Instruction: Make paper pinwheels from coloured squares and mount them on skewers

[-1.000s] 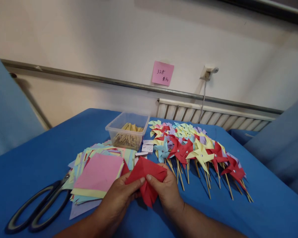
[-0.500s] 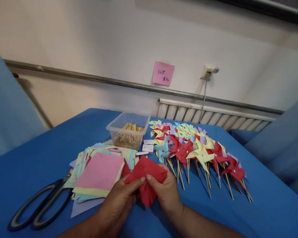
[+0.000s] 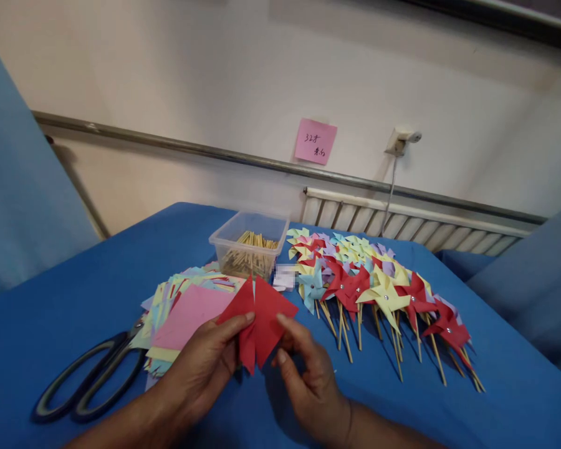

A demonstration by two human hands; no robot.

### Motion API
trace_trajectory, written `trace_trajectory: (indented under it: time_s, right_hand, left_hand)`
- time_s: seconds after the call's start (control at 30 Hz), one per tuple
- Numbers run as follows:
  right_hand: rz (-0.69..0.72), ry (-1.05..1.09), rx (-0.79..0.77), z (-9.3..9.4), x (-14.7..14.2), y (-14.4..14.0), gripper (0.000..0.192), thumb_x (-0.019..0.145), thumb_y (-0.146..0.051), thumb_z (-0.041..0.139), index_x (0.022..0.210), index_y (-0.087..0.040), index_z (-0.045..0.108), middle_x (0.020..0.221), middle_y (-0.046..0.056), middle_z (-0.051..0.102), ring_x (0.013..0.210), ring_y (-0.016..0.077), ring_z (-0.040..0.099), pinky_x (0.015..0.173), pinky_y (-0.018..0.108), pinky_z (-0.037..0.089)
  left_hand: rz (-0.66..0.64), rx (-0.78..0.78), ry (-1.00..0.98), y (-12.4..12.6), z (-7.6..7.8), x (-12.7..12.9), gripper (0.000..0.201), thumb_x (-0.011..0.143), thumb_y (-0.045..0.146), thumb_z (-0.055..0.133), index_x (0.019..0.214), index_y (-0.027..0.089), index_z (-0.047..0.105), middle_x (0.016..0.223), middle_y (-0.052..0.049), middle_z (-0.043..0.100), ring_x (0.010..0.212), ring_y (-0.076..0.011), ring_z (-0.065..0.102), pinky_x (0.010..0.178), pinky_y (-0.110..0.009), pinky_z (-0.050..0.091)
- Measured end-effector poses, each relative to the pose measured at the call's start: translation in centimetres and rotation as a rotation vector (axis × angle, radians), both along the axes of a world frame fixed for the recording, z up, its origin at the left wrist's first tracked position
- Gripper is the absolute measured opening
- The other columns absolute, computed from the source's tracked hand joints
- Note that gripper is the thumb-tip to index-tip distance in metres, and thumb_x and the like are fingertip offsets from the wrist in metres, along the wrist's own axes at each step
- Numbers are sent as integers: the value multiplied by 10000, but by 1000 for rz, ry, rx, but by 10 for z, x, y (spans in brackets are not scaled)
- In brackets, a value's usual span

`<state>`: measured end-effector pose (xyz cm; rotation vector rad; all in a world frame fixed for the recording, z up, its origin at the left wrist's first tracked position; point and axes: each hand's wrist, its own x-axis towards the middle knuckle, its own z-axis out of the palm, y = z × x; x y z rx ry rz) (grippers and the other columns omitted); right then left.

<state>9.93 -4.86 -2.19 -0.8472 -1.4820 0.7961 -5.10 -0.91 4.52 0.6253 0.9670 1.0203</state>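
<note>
Between my hands is a square of red paper [image 3: 272, 317], with a slit running down from its top edge and another gap at its bottom. My left hand [image 3: 209, 350] pinches its left side, thumb on top. At the paper's right edge is my right hand [image 3: 314, 377], thumb and forefinger apart, the fingertip beside or lightly touching the paper. Behind my left hand lies a stack of coloured paper squares [image 3: 194, 315], pink on top. Large dark-handled scissors [image 3: 91, 380] rest left of the stack, their blades hidden under it.
A clear plastic box [image 3: 247, 246] of short wooden sticks stands behind the paper. Small white boxes [image 3: 285, 277] sit beside it, partly blurred. Many finished pinwheels [image 3: 386, 298] on sticks cover the right of the blue-covered table [image 3: 177, 224]. A radiator [image 3: 355, 215] is behind.
My right hand has let go of the red paper and moved down and right. The paper, pinched before in both hands, is now flatter and turned, its slits showing. The view has shifted slightly.
</note>
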Motion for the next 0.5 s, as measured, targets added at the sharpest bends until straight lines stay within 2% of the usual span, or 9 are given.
trace_trajectory:
  time_s: [0.07, 0.13, 0.27, 0.37, 0.5]
  right_hand:
    - [51, -139, 88, 5, 2, -1, 450, 863, -87, 491, 1258, -299, 529, 1034, 38, 638, 884, 157, 596, 785, 286, 473]
    - [59, -174, 105, 10, 4, -1, 382, 834, -64, 523, 1144, -275, 593, 962, 21, 648, 858, 150, 592, 762, 267, 464]
    - [-9, -139, 38, 14, 4, 2, 178, 809, -101, 598, 920, -234, 638, 814, -3, 633, 757, 138, 562, 685, 249, 432]
    - [-34, -78, -28, 12, 3, 5, 56, 815, -158, 619, 807, -214, 624, 746, -11, 593, 711, 135, 531, 664, 256, 413]
    - [-43, -1, -112, 8, 3, 10, 121, 819, -200, 614, 710, -194, 561, 719, -17, 519, 670, 128, 485, 628, 258, 392]
  left_hand:
    - [3, 9, -8, -1, -2, 0, 132, 692, 235, 725, 802, 164, 710, 786, -58, 740, 714, -189, 655, 694, -284, 533]
    - [-9, 18, -12, -3, -5, 1, 106, 688, 232, 729, 776, 175, 711, 765, -44, 731, 705, -175, 639, 687, -266, 521]
    - [-57, 42, 9, -4, -9, 3, 91, 694, 251, 724, 728, 170, 703, 711, -32, 707, 644, -157, 602, 646, -258, 497]
    - [-63, 65, 19, -4, -11, 4, 104, 684, 249, 735, 729, 163, 694, 686, -20, 689, 666, -159, 598, 677, -266, 489]
    - [-70, 91, 64, -5, -12, 7, 128, 674, 262, 745, 721, 159, 685, 683, -11, 682, 658, -147, 587, 666, -254, 473]
